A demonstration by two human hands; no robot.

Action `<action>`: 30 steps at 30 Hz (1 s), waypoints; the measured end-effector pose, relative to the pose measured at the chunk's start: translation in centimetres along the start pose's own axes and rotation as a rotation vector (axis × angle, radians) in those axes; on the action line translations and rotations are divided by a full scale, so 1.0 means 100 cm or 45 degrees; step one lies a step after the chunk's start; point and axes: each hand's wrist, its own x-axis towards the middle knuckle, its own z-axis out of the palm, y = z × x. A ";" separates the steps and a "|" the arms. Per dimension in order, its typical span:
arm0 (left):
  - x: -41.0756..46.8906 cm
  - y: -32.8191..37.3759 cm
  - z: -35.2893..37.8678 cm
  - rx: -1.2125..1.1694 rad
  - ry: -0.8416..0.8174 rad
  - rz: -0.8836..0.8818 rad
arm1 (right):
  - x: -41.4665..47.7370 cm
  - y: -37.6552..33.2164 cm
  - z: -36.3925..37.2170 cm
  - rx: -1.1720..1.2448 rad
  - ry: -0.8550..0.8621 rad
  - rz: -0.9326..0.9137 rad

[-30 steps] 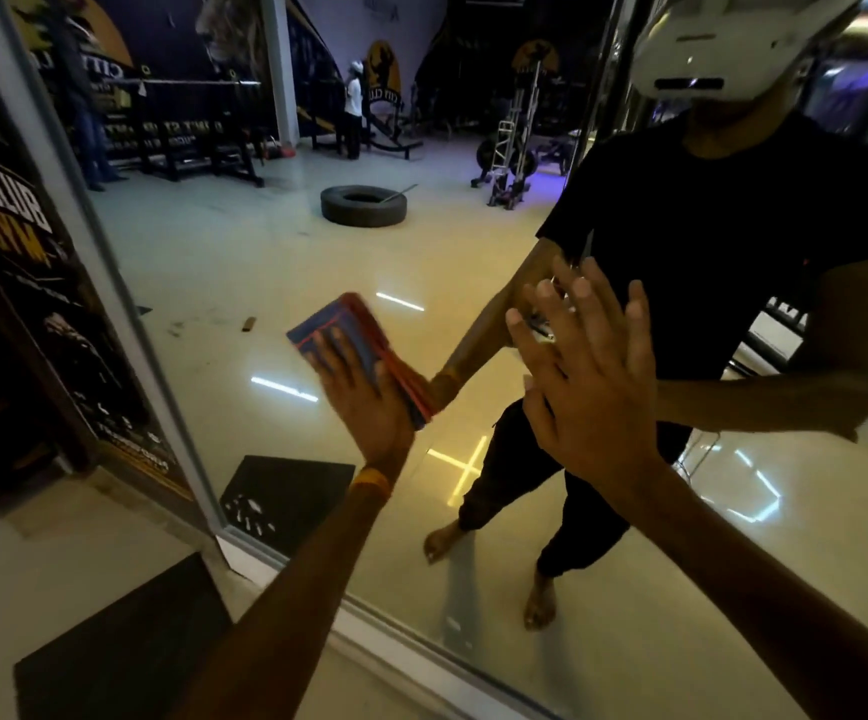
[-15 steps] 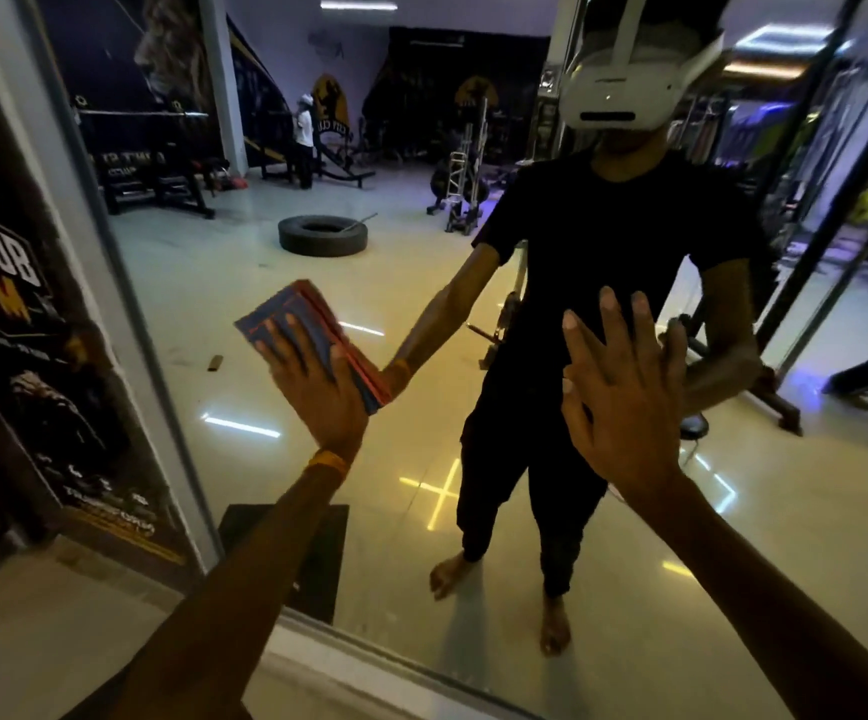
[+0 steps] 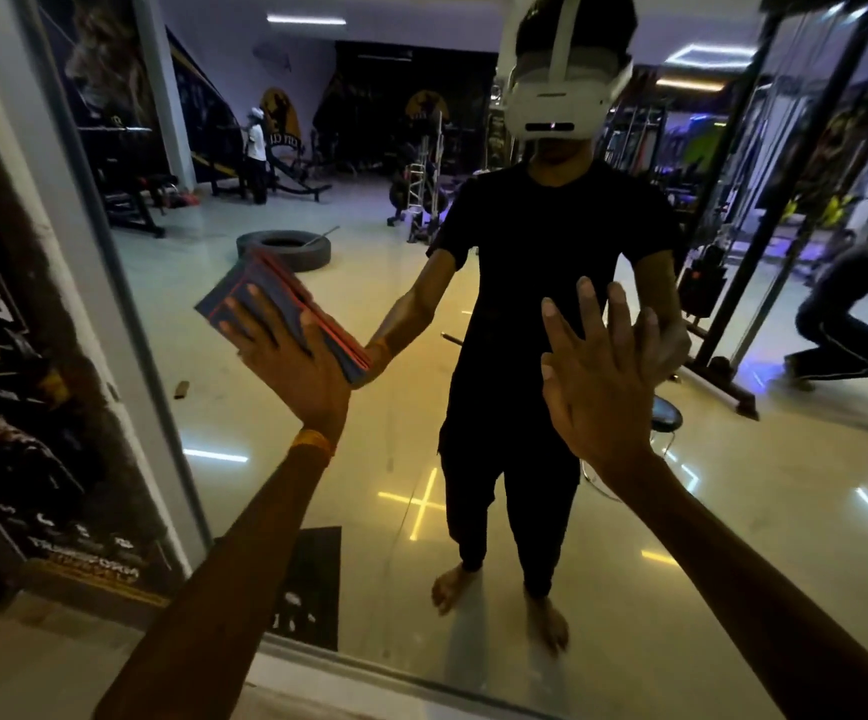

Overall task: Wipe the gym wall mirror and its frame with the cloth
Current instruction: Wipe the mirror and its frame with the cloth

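Note:
The wall mirror [image 3: 349,439] fills most of the view and reflects me and the gym behind. Its grey frame [image 3: 120,314] runs down the left side and along the bottom edge. A folded blue cloth with red edges [image 3: 258,291] lies against the glass at the left. My left hand [image 3: 291,356] presses it flat with straight fingers, an orange band on that wrist. To the right, my right hand [image 3: 598,376] rests flat on the glass with its fingers spread, holding nothing.
A dark gym poster [image 3: 16,407] covers the wall left of the frame. In the reflection are a tyre [image 3: 286,246] on the floor, weight machines, and a person crouching at the far right [image 3: 847,314]. A pale ledge [image 3: 32,667] lies below.
My left hand has slid the cloth up and left across the glass. The view has tilted upward. My right hand stays flat on the mirror.

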 end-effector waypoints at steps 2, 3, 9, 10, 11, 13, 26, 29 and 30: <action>0.002 0.028 -0.002 -0.066 0.053 -0.217 | 0.000 -0.001 0.000 -0.004 0.012 0.003; -0.008 0.045 -0.002 -0.066 0.035 -0.134 | 0.000 -0.002 0.000 0.004 0.008 0.003; -0.045 0.057 0.004 0.037 -0.243 0.763 | 0.002 0.002 -0.006 0.096 0.027 -0.039; -0.022 0.050 0.001 0.066 -0.192 0.692 | 0.004 0.004 -0.008 0.101 0.036 -0.058; 0.002 0.043 -0.004 0.071 -0.134 0.566 | 0.006 0.006 -0.009 0.100 0.038 -0.067; 0.044 0.032 -0.015 0.002 -0.048 0.251 | 0.007 0.004 -0.011 0.085 0.045 -0.055; 0.016 0.023 -0.009 0.083 -0.140 0.667 | 0.008 -0.010 0.000 0.025 0.069 0.018; 0.036 0.009 -0.013 -0.017 -0.009 0.109 | 0.007 -0.012 -0.002 0.072 0.031 0.039; 0.027 0.016 -0.012 -0.056 0.011 -0.002 | 0.007 -0.013 -0.003 0.069 0.027 0.050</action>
